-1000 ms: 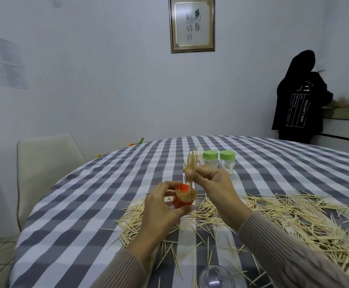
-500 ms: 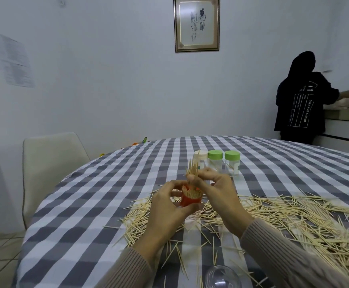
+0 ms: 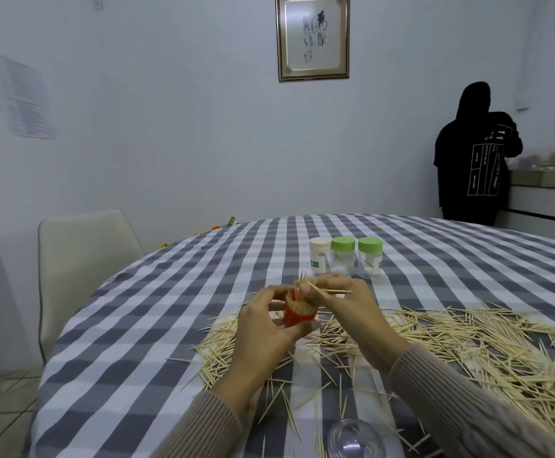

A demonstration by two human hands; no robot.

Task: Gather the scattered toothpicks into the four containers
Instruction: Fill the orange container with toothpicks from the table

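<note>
Left hand (image 3: pixel 262 328) curled round a red container (image 3: pixel 299 315), held up just above the worktop (image 3: pixel 170 325) near the middle of the scene, thumb under its near side, fingers wrapped over the far side. Container packed with upright toothpicks, tips showing at the open top. Right hand (image 3: pixel 345 305) just right of the container, fingers bent, pinching a small bunch of toothpicks (image 3: pixel 329 290) that lies roughly level and points right, with a few more tips fanning up by the fingertips over the container's mouth. Both wrists in ribbed brown sleeves.

Scattered toothpicks (image 3: pixel 467 352) spread in a wide heap over the checked cloth, thickest at the right and near-right, thinner under and left of the hands. Farther back, standing in a row and touching or nearly so: a white-capped jar (image 3: pixel 320 256) on the left, then two green-capped jars (image 3: pixel 343 256) (image 3: pixel 370 257), all clear-walled, capped, apart from the heap. Clear round lid or dome (image 3: pixel 355 439) at the near edge, between the forearms.

Pale chair (image 3: pixel 84 259) at the left of the worktop. Framed calligraphy (image 3: pixel 312 36) on the far wall. Person in a black hooded top (image 3: pixel 474 153) standing at the far right, back turned, by a counter.
</note>
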